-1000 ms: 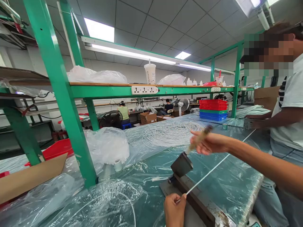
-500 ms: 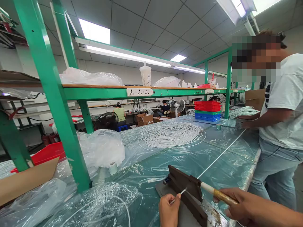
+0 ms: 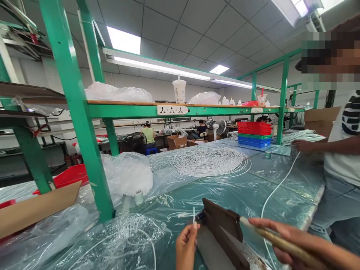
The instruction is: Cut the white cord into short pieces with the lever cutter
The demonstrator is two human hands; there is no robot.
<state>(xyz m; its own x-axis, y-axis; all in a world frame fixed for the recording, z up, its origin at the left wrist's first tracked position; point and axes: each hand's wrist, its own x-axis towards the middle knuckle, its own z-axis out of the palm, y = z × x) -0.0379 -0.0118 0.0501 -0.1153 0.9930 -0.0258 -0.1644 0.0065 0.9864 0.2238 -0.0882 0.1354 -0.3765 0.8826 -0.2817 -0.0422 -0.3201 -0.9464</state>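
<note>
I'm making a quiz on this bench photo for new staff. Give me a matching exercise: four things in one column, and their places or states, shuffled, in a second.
Things:
1. Left hand
2. Right hand
3. Coiled white cord
4. Drink cup

Places or states:
A. Stands on the upper shelf
B. Lies flat on the plastic-covered table
C. Grips the cutter's wooden handle
D. Pinches a short cut piece of cord upright

Pairs: 1-D, 2-C, 3-B, 4-A

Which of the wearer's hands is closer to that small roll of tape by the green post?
Left. The left hand is lower right of the tape roll; the right hand grips the cutter handle farther right.
</note>
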